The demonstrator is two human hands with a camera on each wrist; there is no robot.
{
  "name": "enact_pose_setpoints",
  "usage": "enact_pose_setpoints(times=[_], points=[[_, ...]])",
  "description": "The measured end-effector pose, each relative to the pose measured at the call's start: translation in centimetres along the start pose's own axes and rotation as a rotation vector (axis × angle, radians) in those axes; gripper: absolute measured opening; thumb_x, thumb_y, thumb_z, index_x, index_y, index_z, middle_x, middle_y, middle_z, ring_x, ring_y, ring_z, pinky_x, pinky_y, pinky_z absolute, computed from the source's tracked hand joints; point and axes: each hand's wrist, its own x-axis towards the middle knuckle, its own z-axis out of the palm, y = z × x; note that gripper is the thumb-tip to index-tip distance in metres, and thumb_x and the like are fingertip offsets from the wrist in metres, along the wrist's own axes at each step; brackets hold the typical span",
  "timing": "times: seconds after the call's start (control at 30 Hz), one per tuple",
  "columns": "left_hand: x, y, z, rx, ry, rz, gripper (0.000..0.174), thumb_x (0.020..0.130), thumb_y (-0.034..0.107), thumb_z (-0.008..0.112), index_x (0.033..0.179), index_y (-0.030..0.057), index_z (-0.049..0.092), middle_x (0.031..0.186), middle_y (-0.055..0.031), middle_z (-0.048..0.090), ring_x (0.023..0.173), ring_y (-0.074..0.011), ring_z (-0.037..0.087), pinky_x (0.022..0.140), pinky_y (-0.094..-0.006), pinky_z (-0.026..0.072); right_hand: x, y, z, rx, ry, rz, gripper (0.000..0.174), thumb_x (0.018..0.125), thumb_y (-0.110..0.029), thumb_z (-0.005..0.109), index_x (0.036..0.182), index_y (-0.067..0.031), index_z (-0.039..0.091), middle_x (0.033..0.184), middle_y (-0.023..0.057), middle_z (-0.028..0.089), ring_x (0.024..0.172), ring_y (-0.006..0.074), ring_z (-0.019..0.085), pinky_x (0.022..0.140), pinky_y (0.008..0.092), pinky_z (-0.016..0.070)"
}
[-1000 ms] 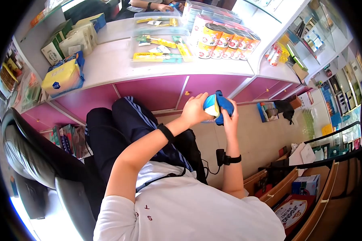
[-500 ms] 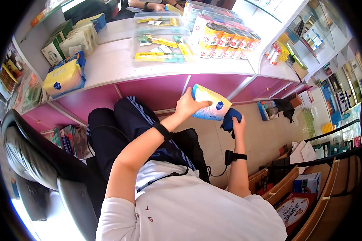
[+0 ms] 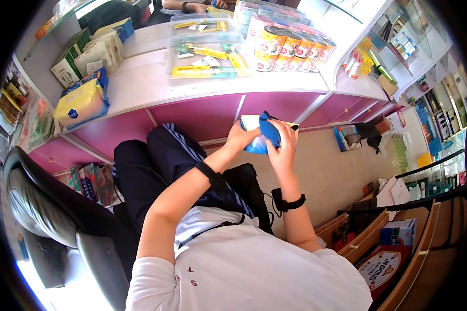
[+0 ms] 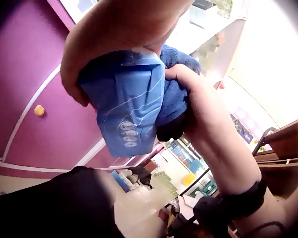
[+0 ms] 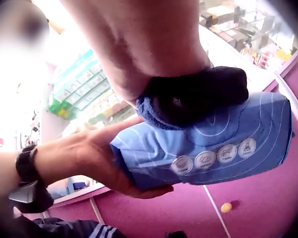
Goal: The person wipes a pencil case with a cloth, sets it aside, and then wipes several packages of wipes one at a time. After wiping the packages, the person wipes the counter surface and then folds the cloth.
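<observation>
Above the person's lap, the left hand (image 3: pixel 238 137) grips a soft blue, white and yellow plastic pack (image 3: pixel 256 147) by one end. In the right wrist view the left thumb and fingers wrap that end of the pack (image 5: pixel 213 148), whose blue side carries a row of round white icons. A dark blue cloth (image 3: pixel 269 130) is bunched in the right hand (image 3: pixel 284 147), which holds it against the pack's surface. From the left wrist, the cloth (image 4: pixel 173 104) appears beside the pack's blue side, and the left palm covers the top.
A similar yellow-and-blue pack (image 3: pixel 80 103) sits on the white counter (image 3: pixel 140 85) at left. Clear trays (image 3: pixel 207 59) of yellow packages and wrapped orange-white cans (image 3: pixel 290 49) stand farther along. Pink cabinet doors (image 3: pixel 192 116) run below. Open drawers (image 3: pixel 384 249) with boxes lie at right.
The pack was turned to show its yellow face, then tilted again in the left hand. The right hand with the cloth moved away to the pack's right end, then back across onto it.
</observation>
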Motion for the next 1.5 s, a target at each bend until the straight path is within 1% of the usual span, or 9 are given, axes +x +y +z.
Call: enact_pose_setpoints(times=[0.2, 0.3, 0.6, 0.67, 0.77, 0.87, 1.1, 1.3, 1.5], points=[[-1.6, 1.8, -0.3, -0.001, 0.023, 0.048, 0.066, 0.075, 0.034, 0.091, 0.124, -0.0025, 0.067, 0.114, -0.0159, 0.076, 0.099, -0.0237, 0.076, 0.088, -0.0363, 0.0598, 0.3, 0.9, -0.1, -0.045, 0.028, 0.017, 0.045, 0.077, 0.006, 0.067, 0.120, -0.0077, 0.071, 0.122, 0.0104, 0.069, 0.116, 0.0340, 0.061, 0.104, 0.0444, 0.0463], [-2.1, 2.4, -0.1, -0.101, -0.047, 0.059, 0.059, 0.075, 0.028, 0.090, 0.122, -0.0019, 0.069, 0.112, -0.0141, 0.076, 0.097, -0.0213, 0.075, 0.085, -0.0350, 0.0602, 0.6, 2.0, -0.3, -0.125, 0.076, 0.012, 0.046, 0.077, 0.003, 0.069, 0.120, -0.0125, 0.071, 0.120, 0.0052, 0.069, 0.112, 0.0340, 0.061, 0.100, 0.0462, 0.0463], [-2.7, 3.4, -0.8, -0.162, -0.016, -0.022, 0.050, 0.083, 0.020, 0.086, 0.123, -0.0028, 0.067, 0.109, -0.0106, 0.076, 0.095, -0.0193, 0.074, 0.084, -0.0327, 0.0595, -1.4, 9.0, -0.8, -0.277, 0.125, 0.163, 0.044, 0.080, -0.001, 0.072, 0.122, -0.0128, 0.070, 0.123, 0.0092, 0.067, 0.110, 0.0373, 0.062, 0.097, 0.0482, 0.0499], [-2.3, 2.7, -1.5, -0.199, 0.002, -0.026, 0.054, 0.085, 0.022, 0.085, 0.128, -0.0028, 0.064, 0.112, -0.0110, 0.075, 0.095, -0.0205, 0.074, 0.084, -0.0323, 0.0596, -3.4, 13.7, -0.8, -0.296, 0.022, 0.266, 0.038, 0.082, -0.007, 0.073, 0.120, -0.0097, 0.069, 0.123, 0.0120, 0.067, 0.111, 0.0396, 0.063, 0.096, 0.0481, 0.0511], [-2.4, 5.0, -3.0, -0.383, -0.061, -0.093, 0.070, 0.083, 0.031, 0.088, 0.134, -0.0054, 0.059, 0.123, -0.0137, 0.071, 0.110, -0.0213, 0.070, 0.091, -0.0357, 0.0577, -8.8, 22.5, -1.2, -0.238, -0.323, 0.730, 0.041, 0.088, -0.019, 0.071, 0.124, -0.0010, 0.064, 0.123, 0.0211, 0.068, 0.112, 0.0451, 0.064, 0.097, 0.0501, 0.0519], [-2.0, 6.7, -3.2, -0.322, -0.008, 0.166, 0.072, 0.082, 0.031, 0.088, 0.136, -0.0061, 0.058, 0.124, -0.0146, 0.071, 0.111, -0.0226, 0.070, 0.092, -0.0350, 0.0573, -9.7, 22.2, -1.9, -0.164, 0.033, 0.763, 0.042, 0.089, -0.019, 0.070, 0.125, 0.0020, 0.064, 0.120, 0.0235, 0.069, 0.112, 0.0436, 0.066, 0.100, 0.0474, 0.0512], [-2.6, 7.2, -4.5, -0.170, -0.169, 0.073, 0.059, 0.090, 0.030, 0.081, 0.134, -0.0038, 0.061, 0.124, -0.0136, 0.071, 0.112, -0.0212, 0.069, 0.096, -0.0336, 0.0543, -2.0, 16.7, -6.2, 0.528, 0.294, 0.768, 0.048, 0.093, -0.020, 0.076, 0.132, 0.0033, 0.061, 0.119, 0.0104, 0.068, 0.107, 0.0206, 0.065, 0.095, 0.0337, 0.0514], [-2.6, 7.6, -4.5, -0.135, -0.337, -0.065, 0.065, 0.091, 0.035, 0.080, 0.137, -0.0054, 0.058, 0.126, -0.0153, 0.070, 0.111, -0.0223, 0.070, 0.096, -0.0334, 0.0555, 0.7, 12.8, -8.4, 0.916, -0.139, 0.952, 0.082, 0.092, -0.023, 0.083, 0.159, -0.0045, 0.040, 0.150, 0.0088, 0.053, 0.141, 0.0216, 0.049, 0.115, 0.0380, 0.0400], [-2.9, 8.1, -4.7, -0.077, -0.394, -0.082, 0.080, 0.093, 0.052, 0.075, 0.143, -0.0062, 0.053, 0.130, -0.0175, 0.068, 0.118, -0.0246, 0.067, 0.103, -0.0385, 0.0532, -2.5, 14.0, -6.5, 0.851, -0.244, 0.814, 0.085, 0.086, -0.018, 0.087, 0.156, -0.0024, 0.041, 0.147, 0.0095, 0.056, 0.137, 0.0228, 0.052, 0.115, 0.0411, 0.0414]])
